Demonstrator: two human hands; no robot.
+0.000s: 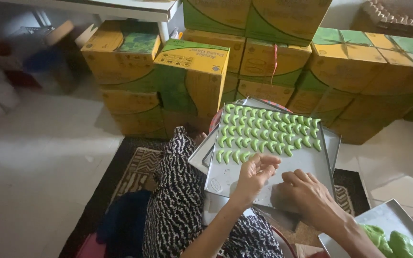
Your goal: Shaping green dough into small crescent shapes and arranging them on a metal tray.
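Dim indoor light, warm yellow-green cast overall. Brightest patch is the pale floor at left, washed out with soft glare; light seems to come from upper left. The stacked cartons sit in muddy shadow. Upper left corner is blurry and dark. Metal tray gives a dull sheen. Edges bend slightly, wide-lens look. Overall soft, grainy detail.

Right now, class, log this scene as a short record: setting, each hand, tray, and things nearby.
Setting: floor with patterned rug, stacked yellow-green cartons
Left hand: fingers pinched at the end of the lowest row of green crescent pieces
Right hand: resting on the metal tray
Tray: rows of crescents fill the far part, near part bare
Nearby: second tray with green dough lumps
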